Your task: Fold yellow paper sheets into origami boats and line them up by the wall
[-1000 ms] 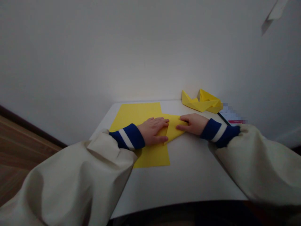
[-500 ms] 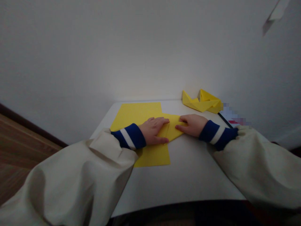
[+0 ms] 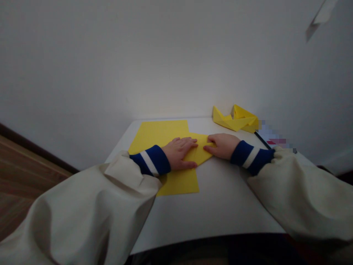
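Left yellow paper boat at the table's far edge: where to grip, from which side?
Likely pinch the left paper boat by its raised left tip, coming from above-left: that point stands clear of the table, while the second boat crowds its right side.

Left hand (image 3: pixel 180 152), right hand (image 3: pixel 223 145) on paper (image 3: pixel 201 154)

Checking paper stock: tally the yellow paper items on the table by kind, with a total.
Flat sheet: 1
Part-folded sheet, under left hand and right hand: 1
Folded boats: 2
Total: 4
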A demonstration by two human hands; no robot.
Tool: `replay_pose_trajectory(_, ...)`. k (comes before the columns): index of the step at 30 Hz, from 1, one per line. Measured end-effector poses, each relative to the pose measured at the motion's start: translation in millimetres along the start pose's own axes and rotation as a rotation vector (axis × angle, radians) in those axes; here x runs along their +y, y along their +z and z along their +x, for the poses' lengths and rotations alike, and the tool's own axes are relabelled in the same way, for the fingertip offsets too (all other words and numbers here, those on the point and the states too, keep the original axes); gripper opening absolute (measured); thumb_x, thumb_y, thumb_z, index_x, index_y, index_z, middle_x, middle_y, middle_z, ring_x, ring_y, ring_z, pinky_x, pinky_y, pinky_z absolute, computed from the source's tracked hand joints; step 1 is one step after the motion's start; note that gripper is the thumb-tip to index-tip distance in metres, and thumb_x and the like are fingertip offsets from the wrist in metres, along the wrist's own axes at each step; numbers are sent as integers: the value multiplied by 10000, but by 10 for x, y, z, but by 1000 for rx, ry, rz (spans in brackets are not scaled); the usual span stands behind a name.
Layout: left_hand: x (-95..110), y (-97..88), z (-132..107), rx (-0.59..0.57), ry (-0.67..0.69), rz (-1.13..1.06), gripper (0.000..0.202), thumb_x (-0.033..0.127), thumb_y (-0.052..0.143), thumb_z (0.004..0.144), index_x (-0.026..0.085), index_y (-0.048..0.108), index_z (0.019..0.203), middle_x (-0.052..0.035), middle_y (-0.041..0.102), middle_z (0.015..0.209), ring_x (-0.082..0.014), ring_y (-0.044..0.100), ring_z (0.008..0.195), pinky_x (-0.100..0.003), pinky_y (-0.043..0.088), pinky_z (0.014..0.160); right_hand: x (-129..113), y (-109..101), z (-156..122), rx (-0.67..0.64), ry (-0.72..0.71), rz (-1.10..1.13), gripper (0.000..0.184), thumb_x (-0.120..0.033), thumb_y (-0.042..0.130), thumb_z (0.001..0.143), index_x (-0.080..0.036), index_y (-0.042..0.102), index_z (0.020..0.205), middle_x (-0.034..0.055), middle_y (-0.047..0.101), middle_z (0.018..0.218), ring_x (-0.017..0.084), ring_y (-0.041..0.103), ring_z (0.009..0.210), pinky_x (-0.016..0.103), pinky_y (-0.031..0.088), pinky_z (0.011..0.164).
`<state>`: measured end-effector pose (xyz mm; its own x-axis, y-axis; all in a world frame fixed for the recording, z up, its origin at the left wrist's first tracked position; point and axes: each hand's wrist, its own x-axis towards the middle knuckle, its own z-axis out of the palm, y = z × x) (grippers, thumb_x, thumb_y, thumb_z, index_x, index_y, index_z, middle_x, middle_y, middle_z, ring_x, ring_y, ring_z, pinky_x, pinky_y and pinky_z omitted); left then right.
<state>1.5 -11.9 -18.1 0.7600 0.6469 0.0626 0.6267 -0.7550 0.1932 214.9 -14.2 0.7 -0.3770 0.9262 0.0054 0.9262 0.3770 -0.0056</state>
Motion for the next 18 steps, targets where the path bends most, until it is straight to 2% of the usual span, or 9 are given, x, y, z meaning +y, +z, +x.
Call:
replay_pose_trajectory(5, 42, -59, -9, -39, -23, 26, 718, 569, 536, 768, 132, 390, 1319, -180, 331, 1430, -318, 324, 1305, -497, 239, 1062, -5, 3, -5, 27, 23, 43, 330, -497, 441, 785, -203, 556, 882, 70, 666, 836, 209, 586, 719, 284, 312, 537)
replay_pose_trajectory(11, 38, -86, -5, -39, 16, 80, 724, 582, 527, 770, 126, 403, 1317, -153, 357, 1423, -278, 337, 1302, -422, 250, 1076, -11, 13, -12, 40, 34, 57, 318, -492, 443, 782, -211, 526, 905, 64, 657, 824, 199, 576, 707, 271, 302, 546)
replay_pose_trajectory(18, 41, -76, -2, -55, 10, 125, 749, 594, 479, 793, 139, 340, 1371, -139, 336, 1440, -288, 321, 1309, -442, 247, 1070, -36, -15, -27, 42, 48, 52, 305, -490, 431, 788, -213, 527, 872, 66, 657, 829, 208, 581, 722, 275, 282, 530)
